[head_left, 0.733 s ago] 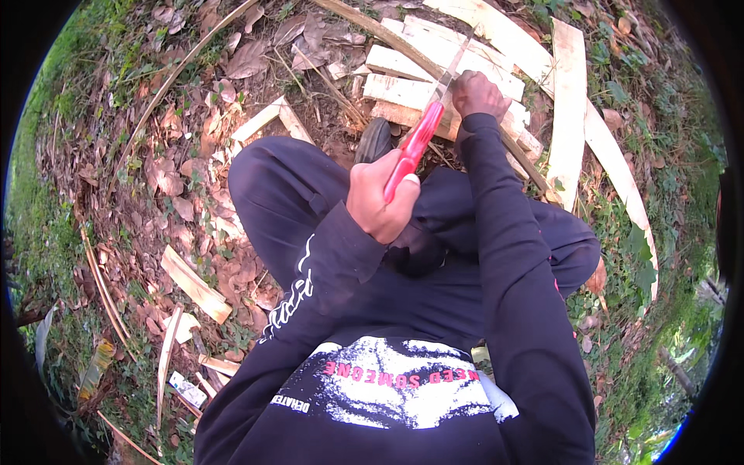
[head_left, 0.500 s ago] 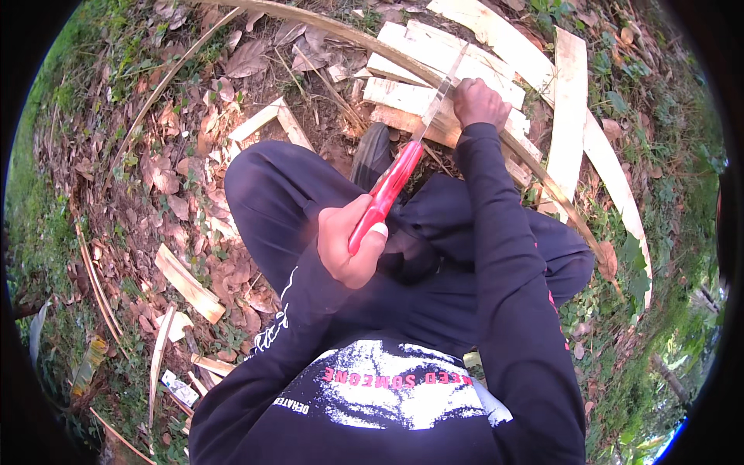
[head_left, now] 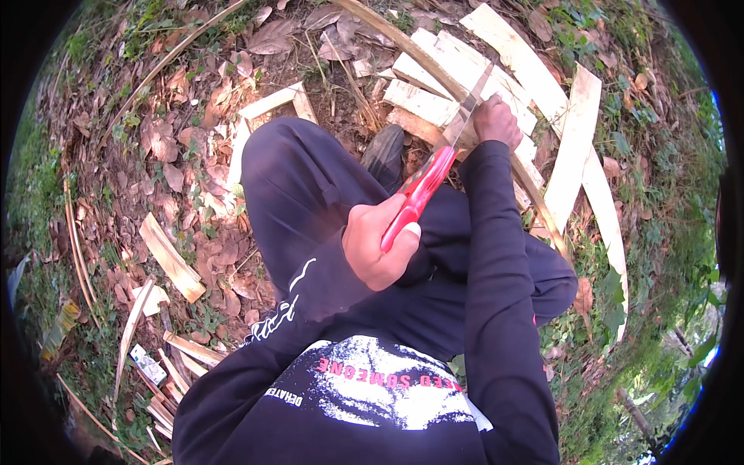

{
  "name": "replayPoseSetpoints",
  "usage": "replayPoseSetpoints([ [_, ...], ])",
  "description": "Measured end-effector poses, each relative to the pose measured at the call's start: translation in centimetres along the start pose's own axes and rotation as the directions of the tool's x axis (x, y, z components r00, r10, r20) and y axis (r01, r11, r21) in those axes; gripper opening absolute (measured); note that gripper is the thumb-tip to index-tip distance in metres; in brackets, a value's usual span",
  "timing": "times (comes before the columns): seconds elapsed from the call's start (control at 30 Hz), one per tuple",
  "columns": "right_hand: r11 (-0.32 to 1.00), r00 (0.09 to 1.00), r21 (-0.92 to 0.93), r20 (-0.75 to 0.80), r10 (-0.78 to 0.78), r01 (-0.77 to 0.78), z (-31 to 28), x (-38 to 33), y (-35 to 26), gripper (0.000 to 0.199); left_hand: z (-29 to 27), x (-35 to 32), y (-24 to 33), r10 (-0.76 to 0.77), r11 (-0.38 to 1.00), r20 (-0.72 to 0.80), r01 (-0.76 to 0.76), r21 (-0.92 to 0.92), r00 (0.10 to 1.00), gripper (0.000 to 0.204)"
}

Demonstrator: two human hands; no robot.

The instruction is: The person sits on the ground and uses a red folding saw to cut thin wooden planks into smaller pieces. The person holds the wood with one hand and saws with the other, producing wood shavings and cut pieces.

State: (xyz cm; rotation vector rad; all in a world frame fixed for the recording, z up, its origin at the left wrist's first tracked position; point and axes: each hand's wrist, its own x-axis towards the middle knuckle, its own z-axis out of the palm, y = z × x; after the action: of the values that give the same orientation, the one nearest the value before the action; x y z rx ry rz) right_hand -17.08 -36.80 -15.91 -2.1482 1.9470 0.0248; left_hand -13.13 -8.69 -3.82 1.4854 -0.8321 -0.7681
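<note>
My left hand [head_left: 377, 246] is wrapped round the red handle of a hand saw [head_left: 425, 186]. Its narrow metal blade points away to the upper right and lies across a long, thin strip of wood [head_left: 418, 56]. Just right of the blade, my right hand [head_left: 497, 124] is closed on that strip, its fingers partly hidden. Beneath the strip lies a stack of pale, short wooden pieces [head_left: 418, 101]. Where the teeth meet the strip is too small to make out.
Long pale boards [head_left: 573, 139] lie crossed beyond my right knee. Left of my bent leg are an angled wooden piece [head_left: 271, 101], a short slat [head_left: 170, 260] and several offcuts [head_left: 194, 350]. Dry leaves and grass cover the ground. My dark shoe [head_left: 383, 155] is near the stack.
My left hand and the saw have moved slightly forward, away from me, across the strip. My right hand keeps its hold. The whole view has shifted a little.
</note>
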Motion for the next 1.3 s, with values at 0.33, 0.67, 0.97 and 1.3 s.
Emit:
replayPoseSetpoints([
  [0.33,0.989,0.989,-0.043,-0.033,-0.141,0.139,0.8,-0.7,1.1,0.05,-0.1,2.0,-0.1,-0.008,0.999,-0.041,0.009,0.037,0.999,0.015],
  [0.67,0.995,0.994,-0.031,-0.053,-0.095,0.093,0.6,-0.5,0.5,0.052,-2.1,-1.9,1.3,-0.075,0.997,0.004,0.075,-0.002,0.997,0.017],
  [0.97,0.998,0.996,0.01,-0.066,-0.064,0.065,0.6,0.3,0.1,0.054,-0.9,-1.3,0.0,-0.021,1.0,-0.028,0.021,0.002,0.999,0.017],
  [1.3,0.996,0.993,0.006,-0.075,-0.094,0.094,1.5,-0.3,0.6,0.049,1.2,3.6,-1.5,-0.074,0.997,-0.035,0.076,0.034,0.997,0.02],
])
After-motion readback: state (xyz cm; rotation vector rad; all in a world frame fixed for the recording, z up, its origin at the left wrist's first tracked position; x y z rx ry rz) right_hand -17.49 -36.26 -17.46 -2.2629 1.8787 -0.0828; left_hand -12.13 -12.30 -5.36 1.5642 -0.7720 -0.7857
